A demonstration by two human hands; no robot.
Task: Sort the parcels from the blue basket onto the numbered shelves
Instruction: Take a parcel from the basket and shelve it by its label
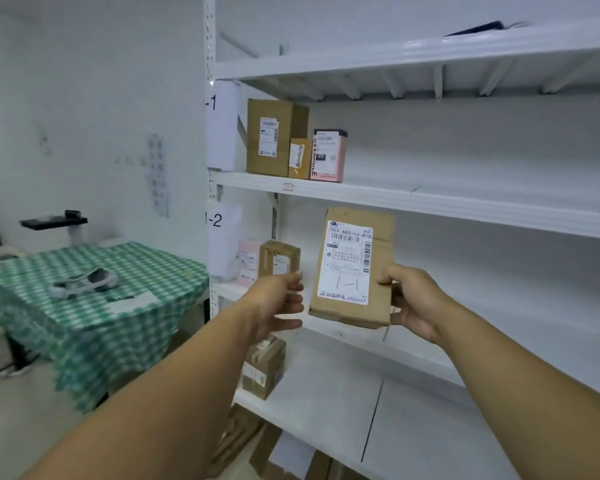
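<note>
My right hand [411,301] grips a flat brown cardboard parcel [352,268] by its right edge and holds it upright in front of the white shelving. Its white label shows a barcode and a handwritten "1-1". My left hand [279,303] hovers just left of the parcel with fingers straight, not touching it. The shelf tagged "-1" [430,199] carries a tall brown box [269,138], a small yellowish box [298,157] and a pink box [328,155]. On the shelf tagged "1-2" [229,289] stand a pink parcel [248,261] and a brown box [279,258]. The blue basket is out of view.
A lower shelf [326,393] holds a taped brown box [264,368]; more cardboard boxes [284,459] sit on the floor beneath. A table with a green checked cloth [94,292] stands to the left, bearing a handheld scanner [84,282] and papers. A dark item [478,29] lies on the top shelf.
</note>
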